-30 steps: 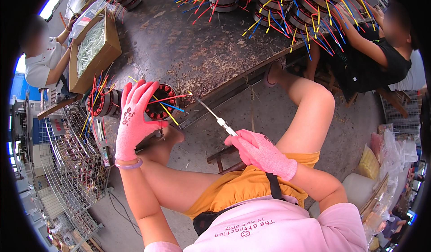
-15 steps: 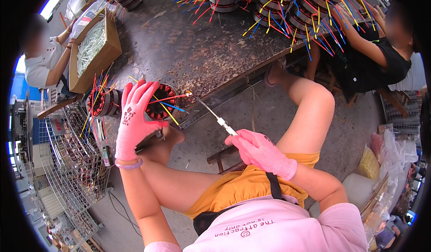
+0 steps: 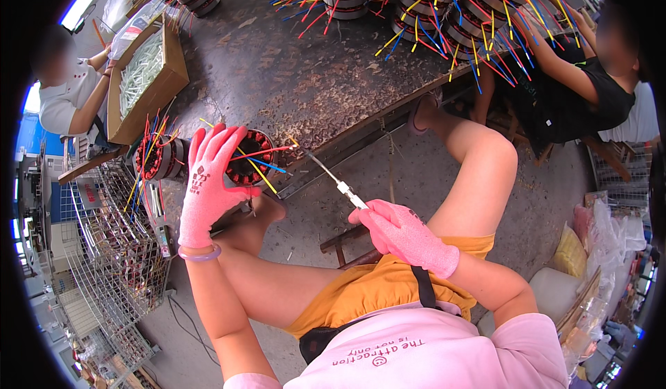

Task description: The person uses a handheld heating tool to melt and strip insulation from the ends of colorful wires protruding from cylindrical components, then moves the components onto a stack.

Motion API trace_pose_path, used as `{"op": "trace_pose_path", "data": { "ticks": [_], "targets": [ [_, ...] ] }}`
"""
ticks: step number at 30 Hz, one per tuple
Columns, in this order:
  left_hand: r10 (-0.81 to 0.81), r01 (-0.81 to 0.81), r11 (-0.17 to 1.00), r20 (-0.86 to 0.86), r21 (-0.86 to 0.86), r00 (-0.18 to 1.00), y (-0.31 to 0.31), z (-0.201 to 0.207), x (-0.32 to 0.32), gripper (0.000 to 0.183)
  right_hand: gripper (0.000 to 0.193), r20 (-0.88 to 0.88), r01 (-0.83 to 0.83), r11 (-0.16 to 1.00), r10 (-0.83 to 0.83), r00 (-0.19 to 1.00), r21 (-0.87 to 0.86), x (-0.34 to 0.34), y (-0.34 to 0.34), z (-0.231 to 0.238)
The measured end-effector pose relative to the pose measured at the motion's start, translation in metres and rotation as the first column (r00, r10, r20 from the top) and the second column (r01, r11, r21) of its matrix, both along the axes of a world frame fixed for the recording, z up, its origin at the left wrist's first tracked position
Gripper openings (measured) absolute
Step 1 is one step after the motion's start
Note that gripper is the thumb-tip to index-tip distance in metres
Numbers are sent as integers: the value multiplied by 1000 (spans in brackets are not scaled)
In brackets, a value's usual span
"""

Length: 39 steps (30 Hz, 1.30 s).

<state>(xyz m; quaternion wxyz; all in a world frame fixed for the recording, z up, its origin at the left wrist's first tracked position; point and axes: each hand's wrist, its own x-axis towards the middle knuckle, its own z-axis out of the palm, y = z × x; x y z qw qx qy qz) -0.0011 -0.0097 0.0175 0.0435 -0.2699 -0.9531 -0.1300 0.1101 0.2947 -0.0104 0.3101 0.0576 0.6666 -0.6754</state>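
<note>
My left hand, in a pink glove, grips a round motor stator at the table edge, fingers over its top and thumb beside its face. The stator has a dark ring with red windings. Red, blue and yellow wires stick out of it to the right. My right hand, gloved in pink too, is closed round the handle of a soldering iron with a long thin metal shaft. The iron's tip is at the end of a red wire. Another stator lies just left of my left hand.
Stacked stators with coloured wires crowd the far side of the worn table. A cardboard box of clear tubes stands at the left by a person in white. A person in black sits at the right. Wire racks stand left.
The bright white and orange spot at the red wire's end has faded. The iron's tip has shifted very slightly; my left hand and the stator look almost unmoved.
</note>
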Motion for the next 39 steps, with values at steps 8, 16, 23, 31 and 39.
{"op": "trace_pose_path", "data": {
  "ticks": [8,16,23,31,39],
  "targets": [
    [10,-10,1000,15,-8,1000,1,2,1,94,29,41,16,999,-14,999,-39,0,-3,3],
    [7,-7,1000,12,2,1000,-2,1,2,96,25,71,-33,999,31,997,24,-3,-1,15],
    [-7,7,1000,-1,11,1000,2,1,-1,95,27,125,36,999,-34,992,-11,-2,2,13],
    [255,-275,957,-186,-89,949,22,-25,-7,93,31,129,107,988,-92,987,-112,-1,16,16],
    [478,-512,843,-206,-164,854,18,-35,-97,92,35,111,129,984,-116,987,-122,0,39,16]
  ]
}}
